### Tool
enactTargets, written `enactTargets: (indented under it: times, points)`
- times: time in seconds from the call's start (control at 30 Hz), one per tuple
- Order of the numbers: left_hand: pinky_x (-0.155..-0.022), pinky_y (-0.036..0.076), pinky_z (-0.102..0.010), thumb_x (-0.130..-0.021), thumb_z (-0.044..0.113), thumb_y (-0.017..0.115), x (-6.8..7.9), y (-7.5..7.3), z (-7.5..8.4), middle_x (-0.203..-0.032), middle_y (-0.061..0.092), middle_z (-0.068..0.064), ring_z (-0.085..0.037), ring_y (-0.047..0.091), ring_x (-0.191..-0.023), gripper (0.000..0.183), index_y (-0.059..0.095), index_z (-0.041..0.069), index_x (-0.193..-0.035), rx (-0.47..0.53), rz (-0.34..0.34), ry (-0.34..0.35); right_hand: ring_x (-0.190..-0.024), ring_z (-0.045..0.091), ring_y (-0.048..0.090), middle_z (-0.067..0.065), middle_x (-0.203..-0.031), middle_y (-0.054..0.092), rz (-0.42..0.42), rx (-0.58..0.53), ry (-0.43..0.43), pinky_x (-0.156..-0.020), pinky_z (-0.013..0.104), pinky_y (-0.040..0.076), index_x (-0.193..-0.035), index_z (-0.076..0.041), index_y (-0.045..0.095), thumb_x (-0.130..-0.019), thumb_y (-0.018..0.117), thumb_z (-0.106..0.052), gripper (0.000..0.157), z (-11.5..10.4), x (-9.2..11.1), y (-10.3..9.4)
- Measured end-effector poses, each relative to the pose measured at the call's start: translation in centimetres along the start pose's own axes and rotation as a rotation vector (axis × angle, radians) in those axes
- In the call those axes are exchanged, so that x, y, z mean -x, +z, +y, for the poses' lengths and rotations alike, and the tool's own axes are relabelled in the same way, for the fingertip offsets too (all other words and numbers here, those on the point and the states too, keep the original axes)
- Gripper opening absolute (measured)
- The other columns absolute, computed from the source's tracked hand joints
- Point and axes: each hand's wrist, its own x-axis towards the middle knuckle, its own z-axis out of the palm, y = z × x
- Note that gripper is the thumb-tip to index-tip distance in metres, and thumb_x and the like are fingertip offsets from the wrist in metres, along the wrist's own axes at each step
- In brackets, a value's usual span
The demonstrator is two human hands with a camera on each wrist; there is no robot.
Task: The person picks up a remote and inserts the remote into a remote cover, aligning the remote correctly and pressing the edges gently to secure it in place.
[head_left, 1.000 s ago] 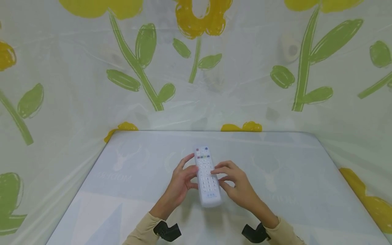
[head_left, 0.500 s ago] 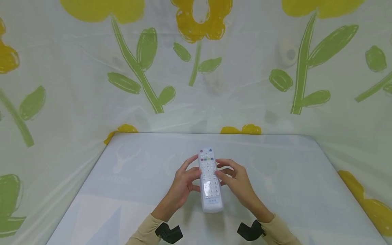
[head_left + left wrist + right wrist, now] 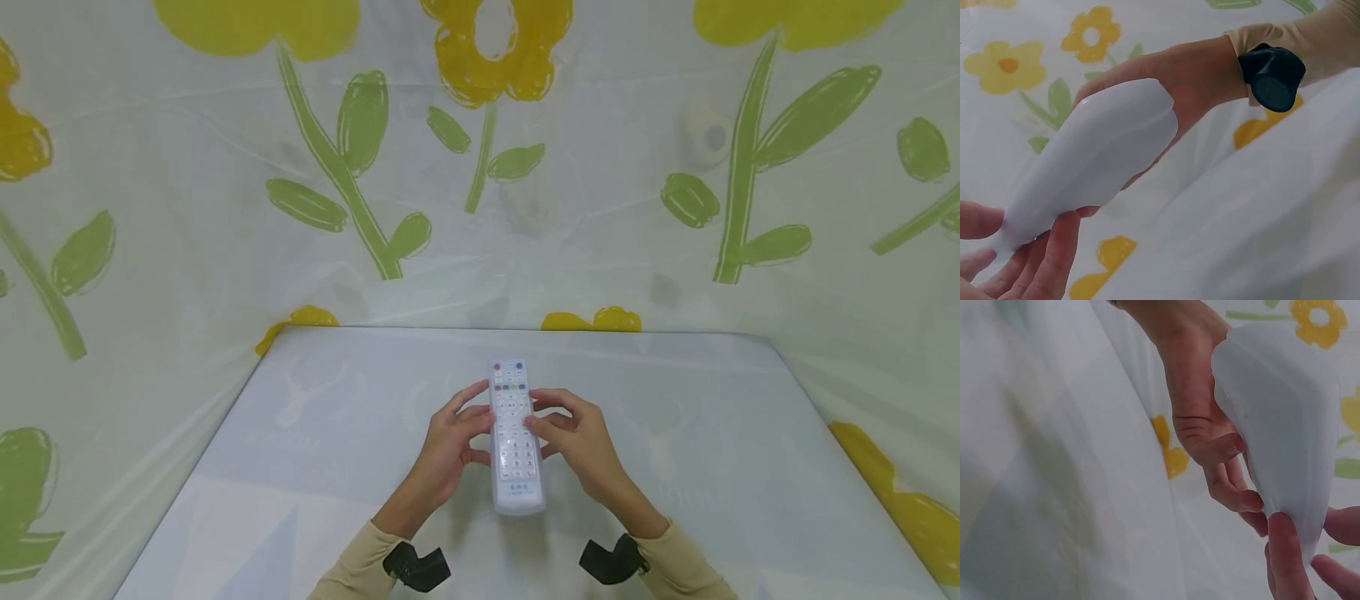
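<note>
A white remote control (image 3: 517, 446) with rows of buttons is held up above the table, its button side toward the head camera. My left hand (image 3: 447, 446) grips its left edge, thumb near the front and fingers spread along the side. On the right edge my right hand (image 3: 583, 437) pinches it between thumb and fingers. The left wrist view shows the smooth back of the remote control (image 3: 1094, 150), with fingertips of the left hand (image 3: 1038, 265) on it. Fingers of the right hand (image 3: 1288, 559) touch its narrow end in the right wrist view.
Beneath the hands lies a pale table (image 3: 300, 417) with faint printed patterns. A white curtain (image 3: 600, 167) with yellow flowers and green leaves hangs behind and at both sides. Each wrist carries a black camera mount (image 3: 417, 568) over a beige sleeve (image 3: 356, 562).
The remote control has shifted slightly right and stands straighter. My right hand's fingers have left the button face and moved to the right edge, with the thumb now in front.
</note>
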Motion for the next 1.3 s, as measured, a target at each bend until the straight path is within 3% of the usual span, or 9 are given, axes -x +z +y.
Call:
enactTargets:
  times: [0.4, 0.7, 0.97, 1.3]
  points:
    - [-0.058, 0.052, -0.035, -0.082, 0.024, 0.061, -1.4, 0.1, -0.6, -0.115, 0.047, -0.011, -0.025, 0.054, -0.093, 0.041, 0.051, 0.015, -0.121, -0.088, 0.082, 0.065, -0.078, 0.025, 0.061, 0.014, -0.103, 0.055, 0.02, -0.034, 0.032, -0.059, 0.038, 0.053, -0.111, -0.009, 0.057, -0.076, 0.068, -0.02, 0.038, -0.1, -0.8, -0.4]
    - [-0.058, 0.052, -0.036, -0.082, 0.022, 0.062, -2.3, 0.2, -0.8, -0.113, 0.049, -0.009, -0.024, 0.055, -0.093, 0.039, 0.053, 0.016, -0.119, -0.098, 0.116, 0.046, -0.079, 0.023, 0.062, 0.01, -0.102, 0.057, 0.072, -0.002, 0.019, -0.059, 0.037, 0.053, -0.111, -0.009, 0.057, -0.077, 0.068, -0.02, 0.037, 0.6, -1.5, -0.6]
    - [-0.059, 0.052, -0.039, -0.082, 0.02, 0.061, -3.1, 0.3, -1.0, -0.112, 0.05, -0.009, -0.024, 0.057, -0.092, 0.037, 0.054, 0.017, -0.118, -0.112, 0.135, 0.029, -0.079, 0.024, 0.06, 0.01, -0.103, 0.056, 0.067, 0.01, 0.087, -0.059, 0.036, 0.053, -0.11, -0.011, 0.058, -0.078, 0.066, -0.015, 0.033, 0.9, -2.3, -0.9]
    - [-0.058, 0.052, -0.038, -0.081, 0.018, 0.063, -4.2, 0.3, -1.7, -0.111, 0.052, -0.01, -0.023, 0.058, -0.089, 0.037, 0.055, 0.014, -0.117, -0.127, 0.155, 0.007, -0.078, 0.024, 0.06, 0.01, -0.102, 0.056, 0.081, 0.041, 0.114, -0.058, 0.036, 0.053, -0.109, -0.011, 0.058, -0.078, 0.065, -0.013, 0.031, 1.9, -3.2, -1.3]
